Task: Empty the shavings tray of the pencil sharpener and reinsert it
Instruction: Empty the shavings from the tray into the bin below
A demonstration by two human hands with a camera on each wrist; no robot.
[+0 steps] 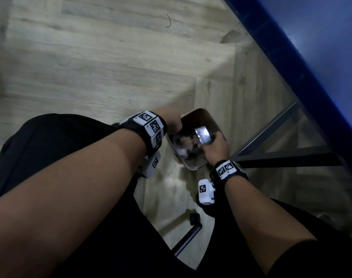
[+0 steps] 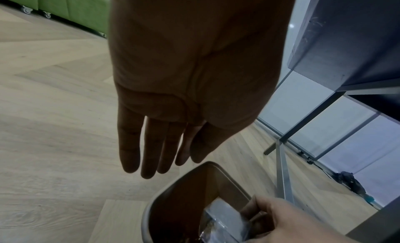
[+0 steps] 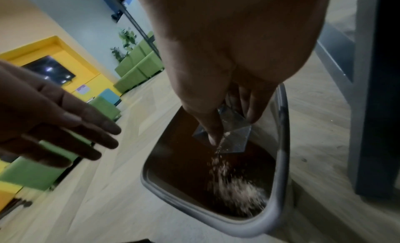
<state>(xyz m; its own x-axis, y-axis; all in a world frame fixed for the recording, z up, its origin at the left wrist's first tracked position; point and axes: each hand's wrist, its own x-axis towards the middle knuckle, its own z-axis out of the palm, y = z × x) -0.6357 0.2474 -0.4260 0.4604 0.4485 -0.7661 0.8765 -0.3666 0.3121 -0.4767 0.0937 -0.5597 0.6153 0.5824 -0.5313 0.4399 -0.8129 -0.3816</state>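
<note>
My right hand (image 1: pixel 215 146) pinches the clear plastic shavings tray (image 1: pixel 202 134) and holds it tilted over the grey-rimmed waste bin (image 1: pixel 193 168). In the right wrist view the tray (image 3: pixel 232 137) points down into the bin (image 3: pixel 279 204) and pale shavings (image 3: pixel 236 185) pour out of its lower corner. The left wrist view catches the tray (image 2: pixel 225 217) in my right hand (image 2: pixel 288 219) above the bin (image 2: pixel 149 210). My left hand (image 1: pixel 170 119) hovers at the bin's left rim, fingers (image 2: pixel 149 150) straight and empty, also seen flat at the left (image 3: pixel 65 125). The sharpener body is out of sight.
The bin stands on a light wood floor (image 1: pixel 90 57) beside the metal legs (image 1: pixel 271 125) of a blue-topped table (image 1: pixel 321 57). A dark wheeled chair base (image 1: pixel 191 231) lies below my knees. Green sofas (image 3: pixel 138 67) line the far wall.
</note>
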